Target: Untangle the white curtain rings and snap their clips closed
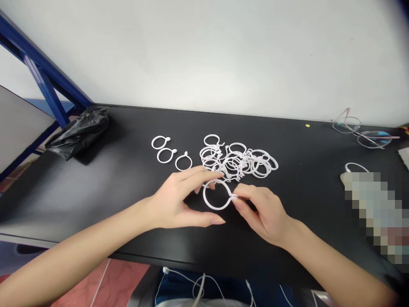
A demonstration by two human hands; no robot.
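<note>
My right hand [263, 209] pinches the small clasp end of a white plastic curtain ring [204, 198] between thumb and fingertips. The ring is held up over the desk, its loop toward the left. My left hand [183, 200] is open around that loop, thumb below and fingers above. Its fingertips are close to the ring's upper edge; whether they touch it I cannot tell. Just behind my hands lies a tangled pile of similar white rings [234, 164]. Left of the pile, three separate rings [183, 163] lie flat on the black desk [134, 170].
A crumpled black plastic bag [79, 130] sits at the desk's left end. Eyeglasses [361, 130] lie at the back right, with a pixelated object [377, 213] nearer on the right. A pale wall [207, 55] stands behind the desk. White cables [204, 285] hang below the front edge.
</note>
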